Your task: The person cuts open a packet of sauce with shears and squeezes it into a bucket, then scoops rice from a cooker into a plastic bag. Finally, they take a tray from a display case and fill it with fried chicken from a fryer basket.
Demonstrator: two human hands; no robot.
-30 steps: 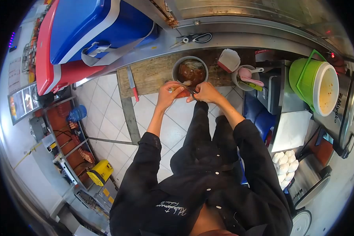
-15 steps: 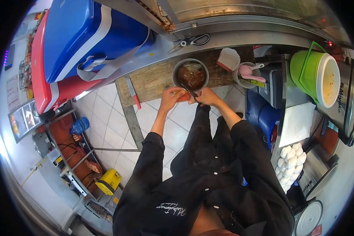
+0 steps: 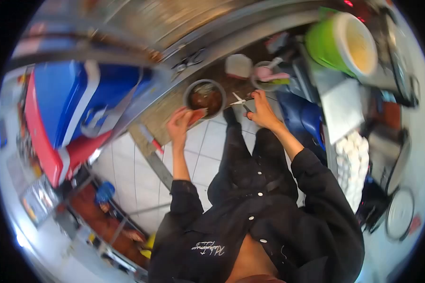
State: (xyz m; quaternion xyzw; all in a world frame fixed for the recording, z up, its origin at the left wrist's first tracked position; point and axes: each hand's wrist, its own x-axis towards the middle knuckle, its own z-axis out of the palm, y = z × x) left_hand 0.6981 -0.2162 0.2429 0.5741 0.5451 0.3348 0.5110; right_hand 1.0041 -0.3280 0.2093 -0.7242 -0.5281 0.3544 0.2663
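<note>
I have my left grip (image 3: pixel 179 123) pinching a red packet (image 3: pixel 198 115) by the tabletop's (image 3: pixel 164 112) near edge, my right grip (image 3: pixel 263 111) around scissors (image 3: pixel 241 101), and judge the packet light, limp, perhaps slippery, best held at one end

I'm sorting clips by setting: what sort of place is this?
Probably a small kitchen or food stall. A pot of brownish contents and a red-handled knife sit on a wooden bench, with what looks like a big blue cool box nearby.
</note>
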